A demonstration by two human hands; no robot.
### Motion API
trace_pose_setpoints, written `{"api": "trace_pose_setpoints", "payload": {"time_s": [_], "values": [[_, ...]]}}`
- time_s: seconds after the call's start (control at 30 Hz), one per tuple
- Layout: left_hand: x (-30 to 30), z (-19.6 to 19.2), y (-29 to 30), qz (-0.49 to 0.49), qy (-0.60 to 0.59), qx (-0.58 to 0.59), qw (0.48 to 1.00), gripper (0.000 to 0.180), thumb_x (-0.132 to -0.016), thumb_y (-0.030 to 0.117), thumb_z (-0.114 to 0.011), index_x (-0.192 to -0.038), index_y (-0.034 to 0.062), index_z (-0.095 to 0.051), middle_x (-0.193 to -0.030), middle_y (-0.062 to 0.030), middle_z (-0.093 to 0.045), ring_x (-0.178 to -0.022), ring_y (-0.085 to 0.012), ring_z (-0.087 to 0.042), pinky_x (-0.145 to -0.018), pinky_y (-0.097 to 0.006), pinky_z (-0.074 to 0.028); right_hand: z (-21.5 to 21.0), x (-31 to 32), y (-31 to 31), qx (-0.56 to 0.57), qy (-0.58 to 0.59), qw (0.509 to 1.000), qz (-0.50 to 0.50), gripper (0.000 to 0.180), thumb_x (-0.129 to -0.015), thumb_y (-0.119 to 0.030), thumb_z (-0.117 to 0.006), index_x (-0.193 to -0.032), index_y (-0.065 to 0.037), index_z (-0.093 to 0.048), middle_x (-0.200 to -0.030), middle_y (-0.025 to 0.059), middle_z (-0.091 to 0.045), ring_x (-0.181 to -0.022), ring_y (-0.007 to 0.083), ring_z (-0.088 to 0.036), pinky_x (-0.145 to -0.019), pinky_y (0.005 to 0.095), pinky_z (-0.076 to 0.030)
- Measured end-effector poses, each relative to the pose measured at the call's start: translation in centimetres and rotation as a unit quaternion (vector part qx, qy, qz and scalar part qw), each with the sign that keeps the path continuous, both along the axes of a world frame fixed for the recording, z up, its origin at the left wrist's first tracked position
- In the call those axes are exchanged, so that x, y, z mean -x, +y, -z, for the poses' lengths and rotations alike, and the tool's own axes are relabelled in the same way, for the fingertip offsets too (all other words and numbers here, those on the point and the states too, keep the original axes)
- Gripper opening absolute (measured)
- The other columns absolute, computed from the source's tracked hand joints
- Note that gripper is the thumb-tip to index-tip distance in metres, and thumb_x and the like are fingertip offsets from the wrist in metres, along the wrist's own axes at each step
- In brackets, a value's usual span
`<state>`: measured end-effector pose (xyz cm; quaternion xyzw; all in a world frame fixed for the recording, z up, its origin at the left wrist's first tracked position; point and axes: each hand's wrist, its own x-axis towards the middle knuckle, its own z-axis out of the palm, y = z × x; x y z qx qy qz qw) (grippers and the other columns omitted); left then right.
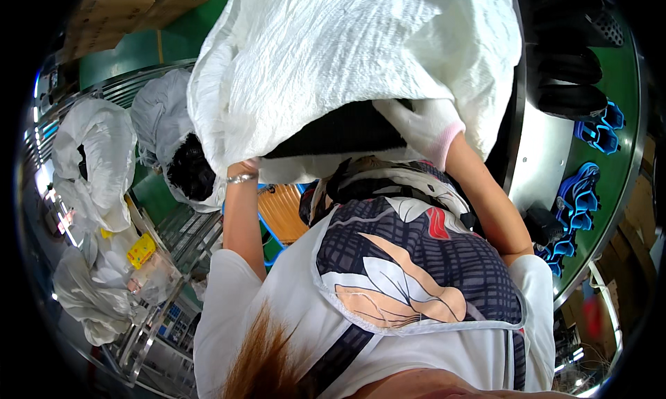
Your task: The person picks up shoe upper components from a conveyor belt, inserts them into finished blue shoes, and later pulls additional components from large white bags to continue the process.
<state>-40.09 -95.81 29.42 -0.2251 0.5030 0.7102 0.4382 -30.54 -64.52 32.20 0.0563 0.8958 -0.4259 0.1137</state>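
Note:
A large white woven sack [333, 45] fills the upper middle, its wide mouth facing me. Something black [340, 130] shows in the opening; its kind I cannot make out. My right hand [427, 128], in a white glove with a pink cuff, is at the right side of the mouth. Its fingers close on the sack's rim, partly hidden by the fabric. At the left corner of the mouth, my left hand [244, 167] is mostly covered by the sack, so its fingers are hidden. A bracelet circles that wrist.
More white sacks [97, 163] stand at the left by metal racks, one holding black items [191, 168]. A yellow packet [141, 251] lies among them. A wooden-slat seat [281, 211] is below the sack. Metal bench edge [544, 166], black objects [572, 83] and blue-black pieces [577, 194] line the right.

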Motion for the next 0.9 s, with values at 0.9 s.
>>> {"api": "trace_pose_setpoints", "payload": {"time_s": [0.9], "values": [[-13.9, -16.4, 8.2, -0.02, 0.321, 0.088, 0.943, 0.053, -0.1, 0.033, -0.052, -0.141, 0.0015, -0.04, -0.129, -0.008, -0.053, -0.116, -0.0161, -0.052, -0.099, -0.032, -0.042, -6.9, -19.9, 6.3, 0.378, -0.051, 0.911, 0.157, 0.029, -0.096, -0.01, -0.055, -0.121, 0.006, -0.058, -0.105, 0.0074, -0.067, -0.093, 0.0112, -0.06, -0.085, 0.0254, -0.048]]}}
